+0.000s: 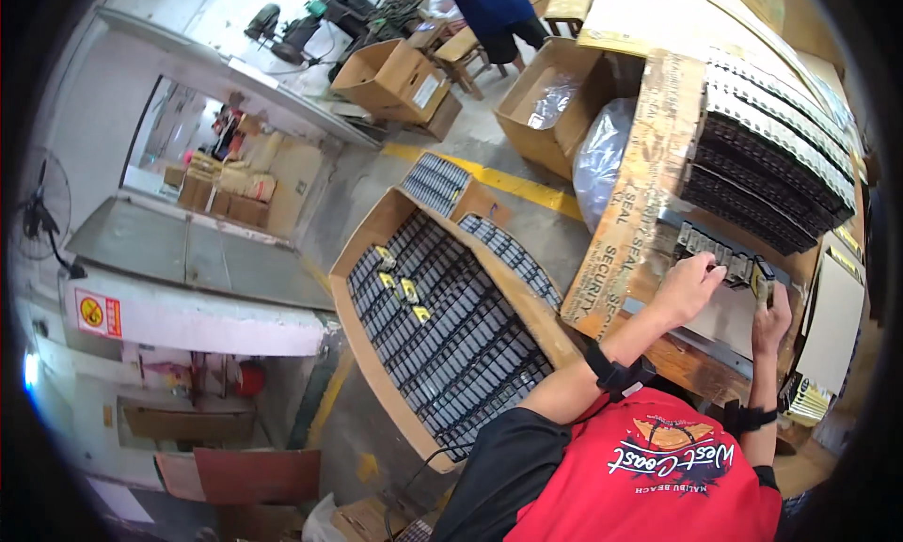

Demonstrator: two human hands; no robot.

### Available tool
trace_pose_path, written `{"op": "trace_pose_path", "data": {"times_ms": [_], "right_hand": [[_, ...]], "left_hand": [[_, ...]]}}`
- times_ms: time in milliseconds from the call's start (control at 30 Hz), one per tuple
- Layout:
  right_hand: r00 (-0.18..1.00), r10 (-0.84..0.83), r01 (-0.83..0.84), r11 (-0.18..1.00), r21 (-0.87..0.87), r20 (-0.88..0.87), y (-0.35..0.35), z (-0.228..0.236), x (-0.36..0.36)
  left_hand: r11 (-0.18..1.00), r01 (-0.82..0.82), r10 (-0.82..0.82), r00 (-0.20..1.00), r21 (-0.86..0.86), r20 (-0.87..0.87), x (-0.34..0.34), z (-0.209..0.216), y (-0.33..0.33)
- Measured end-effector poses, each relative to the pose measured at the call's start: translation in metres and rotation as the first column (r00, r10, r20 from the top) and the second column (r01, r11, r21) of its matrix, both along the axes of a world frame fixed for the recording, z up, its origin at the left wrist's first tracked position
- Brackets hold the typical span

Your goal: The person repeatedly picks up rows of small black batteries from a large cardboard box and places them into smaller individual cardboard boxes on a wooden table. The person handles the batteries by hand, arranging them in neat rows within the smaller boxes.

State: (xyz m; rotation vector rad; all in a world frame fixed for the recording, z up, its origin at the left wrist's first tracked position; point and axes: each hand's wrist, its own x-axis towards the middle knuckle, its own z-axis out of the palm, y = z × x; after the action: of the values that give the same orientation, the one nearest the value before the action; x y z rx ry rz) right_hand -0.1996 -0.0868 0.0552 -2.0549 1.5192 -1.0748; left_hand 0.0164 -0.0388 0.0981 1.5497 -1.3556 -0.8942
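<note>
My left hand is closed in a pinch at a row of small black-and-silver pieces on the workbench. What its fingertips grip, if anything, is too small to make out. To its right, my right hand grips a small dark flat piece with a yellowish edge, held upright at the row's right end. Below the row lies a pale flat sheet. Just beyond the hands stand tall stacked rows of black pieces with whitish tops.
A large open carton left of the bench holds rows of grey packs, several yellow-marked pieces on top. Printed brown tape covers the bench's left edge. A carton and clear plastic bag stand beyond; another person is farther back.
</note>
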Motion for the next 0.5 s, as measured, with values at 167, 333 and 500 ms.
{"op": "trace_pose_path", "data": {"times_ms": [167,333,500], "right_hand": [[0.819,0.573,-0.565,0.791,-0.234,-0.039,0.077,0.072,0.098],[0.53,0.837,-0.846,0.532,-0.022,-0.138,0.092,0.092,0.117],[0.603,0.714,-0.676,0.694,0.247,-0.355,0.098,0.034,0.083]], "left_hand": [[0.996,0.083,-0.071,0.972,0.043,-0.226,0.053,0.026,0.044],[0.987,0.036,0.013,0.953,0.156,-0.302,0.141,0.064,0.108],[0.949,-0.31,0.299,0.942,0.053,0.156,0.232,0.014,0.141]]}}
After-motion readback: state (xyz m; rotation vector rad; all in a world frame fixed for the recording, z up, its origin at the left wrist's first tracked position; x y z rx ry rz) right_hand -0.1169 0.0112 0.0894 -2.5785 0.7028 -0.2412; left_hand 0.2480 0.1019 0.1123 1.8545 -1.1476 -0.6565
